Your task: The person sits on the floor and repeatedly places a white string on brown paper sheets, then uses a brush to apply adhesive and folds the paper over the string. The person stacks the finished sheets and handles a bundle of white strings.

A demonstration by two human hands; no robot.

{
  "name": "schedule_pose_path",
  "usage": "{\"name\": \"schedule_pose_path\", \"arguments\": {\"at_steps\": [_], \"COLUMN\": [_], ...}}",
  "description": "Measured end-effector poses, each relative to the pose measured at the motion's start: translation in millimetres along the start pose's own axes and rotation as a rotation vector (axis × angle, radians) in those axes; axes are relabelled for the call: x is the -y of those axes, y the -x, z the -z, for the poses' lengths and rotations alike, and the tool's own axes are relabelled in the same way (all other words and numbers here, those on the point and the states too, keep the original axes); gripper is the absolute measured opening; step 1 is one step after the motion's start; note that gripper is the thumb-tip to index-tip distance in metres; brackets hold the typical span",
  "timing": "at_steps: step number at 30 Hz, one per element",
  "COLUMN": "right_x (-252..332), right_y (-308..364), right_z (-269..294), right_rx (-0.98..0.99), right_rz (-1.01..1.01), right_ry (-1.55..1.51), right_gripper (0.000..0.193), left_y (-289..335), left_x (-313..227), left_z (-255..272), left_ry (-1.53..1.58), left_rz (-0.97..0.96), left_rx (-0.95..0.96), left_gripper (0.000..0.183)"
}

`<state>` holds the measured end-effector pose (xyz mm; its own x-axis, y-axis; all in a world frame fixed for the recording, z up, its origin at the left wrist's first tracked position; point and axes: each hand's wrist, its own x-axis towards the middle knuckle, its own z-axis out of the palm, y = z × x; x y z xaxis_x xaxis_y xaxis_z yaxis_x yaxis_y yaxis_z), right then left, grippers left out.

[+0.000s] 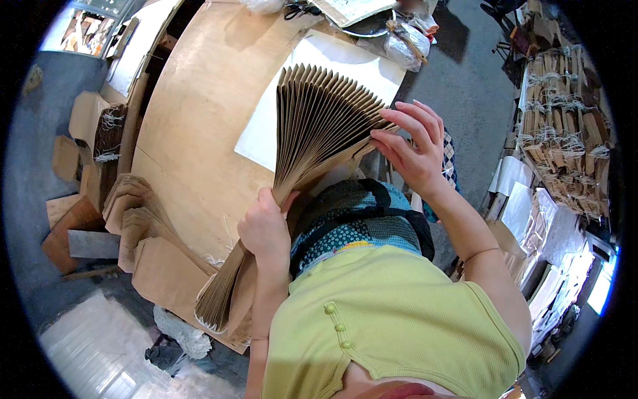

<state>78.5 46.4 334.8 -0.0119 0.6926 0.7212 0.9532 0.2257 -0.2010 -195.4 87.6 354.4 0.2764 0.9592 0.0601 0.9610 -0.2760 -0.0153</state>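
Observation:
A thick stack of brown paper bags (325, 120) slants across the front of the table, its upper end fanned into many separate folds. My left hand (264, 226) is wrapped round the narrow middle of the stack. Below that hand, the stack's lower end (222, 292) is pressed together, with white string near it. At the fan's right edge, my right hand (415, 143) holds the outermost bags with its fingertips, the other fingers spread. A white sheet (262, 136) lies flat beneath the fan.
The wooden table (189, 133) curves off to the left. More brown paper bags (166, 266) overlap at its lower left edge. Plastic-wrapped items (405, 50) sit at the far corner. Bundles tied with white string (561, 120) are piled on the right, beyond a grey floor (472, 100).

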Motion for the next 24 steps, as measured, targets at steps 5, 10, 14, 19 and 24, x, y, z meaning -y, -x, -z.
{"name": "schedule_pose_path", "arguments": {"at_steps": [5,10,14,19,24], "right_x": [-2,-2,2,8,7], "right_y": [0,2,-1,-5,-9], "right_z": [0,0,-3,-4,-2], "right_rx": [0.050,0.070,0.072,0.139,0.143], "right_rz": [0.078,0.104,0.084,0.073,0.070], "right_ry": [-0.031,-0.032,0.014,0.092,0.036], "right_gripper": [0.017,0.024,0.031,0.034,0.029], "left_y": [0,-1,-1,-2,-3], "left_x": [1,-2,-2,-4,-5], "left_z": [0,3,3,7,7], "left_ry": [0.017,0.003,0.039,0.037,0.038], "left_rz": [-0.013,-0.009,0.021,0.075,0.076], "left_rx": [-0.020,-0.018,0.006,0.072,0.077], "left_gripper": [0.045,0.045,0.045,0.048,0.049]}}
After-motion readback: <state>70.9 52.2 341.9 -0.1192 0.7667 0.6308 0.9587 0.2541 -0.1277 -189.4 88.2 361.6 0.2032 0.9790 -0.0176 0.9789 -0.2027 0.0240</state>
